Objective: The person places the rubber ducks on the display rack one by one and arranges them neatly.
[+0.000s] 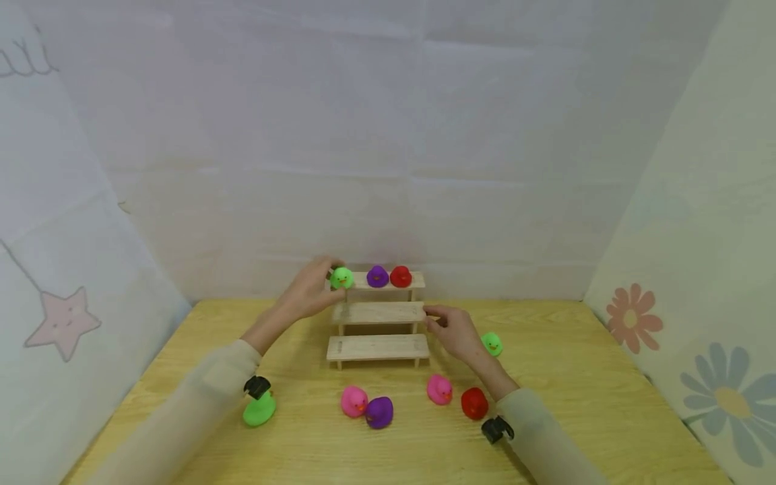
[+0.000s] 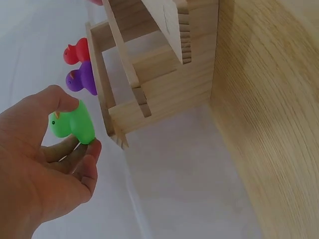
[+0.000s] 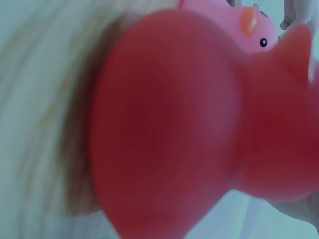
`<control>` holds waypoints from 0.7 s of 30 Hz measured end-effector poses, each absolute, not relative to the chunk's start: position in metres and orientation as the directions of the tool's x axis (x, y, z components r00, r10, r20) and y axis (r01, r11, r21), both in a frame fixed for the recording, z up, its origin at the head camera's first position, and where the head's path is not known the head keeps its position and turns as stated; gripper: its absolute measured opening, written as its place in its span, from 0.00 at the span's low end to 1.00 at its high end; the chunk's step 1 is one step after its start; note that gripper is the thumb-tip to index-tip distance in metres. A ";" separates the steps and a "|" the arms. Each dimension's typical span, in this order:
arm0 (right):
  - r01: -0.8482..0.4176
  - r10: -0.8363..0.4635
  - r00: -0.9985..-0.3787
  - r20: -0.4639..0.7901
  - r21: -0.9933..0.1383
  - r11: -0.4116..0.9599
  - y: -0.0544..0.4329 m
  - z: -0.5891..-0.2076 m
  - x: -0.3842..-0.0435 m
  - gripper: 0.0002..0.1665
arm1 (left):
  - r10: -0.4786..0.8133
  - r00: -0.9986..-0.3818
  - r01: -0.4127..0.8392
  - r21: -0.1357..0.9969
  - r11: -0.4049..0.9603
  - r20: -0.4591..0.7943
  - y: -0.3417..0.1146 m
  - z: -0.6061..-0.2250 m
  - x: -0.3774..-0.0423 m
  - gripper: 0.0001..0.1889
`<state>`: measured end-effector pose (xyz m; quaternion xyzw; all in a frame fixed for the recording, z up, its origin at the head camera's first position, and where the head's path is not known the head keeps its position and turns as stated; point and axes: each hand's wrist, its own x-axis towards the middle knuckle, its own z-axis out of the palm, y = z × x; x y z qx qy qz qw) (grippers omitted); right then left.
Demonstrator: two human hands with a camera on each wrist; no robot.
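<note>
A three-step wooden stand (image 1: 378, 347) is at the middle of the table. My left hand (image 1: 312, 289) pinches a green rubber duck (image 1: 342, 277) at the left end of the top step; in the left wrist view, the thumb and fingers are on opposite sides of the green duck (image 2: 75, 124). To its right on that step sit a purple duck (image 1: 378, 276) and a red duck (image 1: 401, 276). My right hand (image 1: 455, 331) holds the right end of the middle step between curled fingers and thumb; its fingertips are partly hidden.
On the table are a green duck (image 1: 259, 409) by the left cuff, a pink duck (image 1: 354, 401) touching a purple duck (image 1: 379, 412), another pink duck (image 1: 439, 389), a red duck (image 1: 475, 403) and a green duck (image 1: 492, 344) near the right forearm. White cloth (image 1: 388, 135) hangs behind.
</note>
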<state>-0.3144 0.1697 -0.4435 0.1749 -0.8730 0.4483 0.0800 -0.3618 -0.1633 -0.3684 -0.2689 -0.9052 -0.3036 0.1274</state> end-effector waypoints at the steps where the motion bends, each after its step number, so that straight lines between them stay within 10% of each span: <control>1: -0.379 -0.234 -0.925 0.299 -0.754 0.537 0.169 -0.444 -0.314 0.21 | 0.410 -0.823 0.565 0.488 0.665 0.393 -0.162 -0.370 -0.363 0.27; 21: -0.365 -0.240 -0.930 0.277 -0.762 0.535 0.158 -0.449 -0.320 0.20 | 0.442 -0.815 0.577 0.453 0.680 0.374 -0.166 -0.388 -0.385 0.22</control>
